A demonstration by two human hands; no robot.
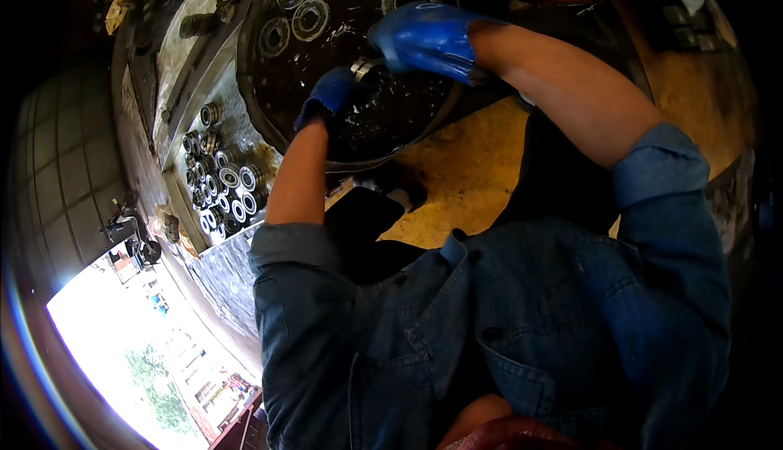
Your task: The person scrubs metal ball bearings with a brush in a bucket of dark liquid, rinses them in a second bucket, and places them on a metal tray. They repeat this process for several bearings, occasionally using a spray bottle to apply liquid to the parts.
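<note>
2 hands (333, 93) (422, 40) hold 1 bearing (363, 68) edge-on, slanting up rightward.

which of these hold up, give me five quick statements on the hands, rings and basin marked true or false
1. The left hand wears a blue glove. True.
2. The right hand is bare. False: it is gloved in blue too.
3. A shiny metal part shows between the two hands. True.
4. The large metal rings lie outside the round basin. False: they are inside it, toward its far side.
5. The smaller metal rings are grouped to the right of the basin. False: they are clustered to its left.
</note>
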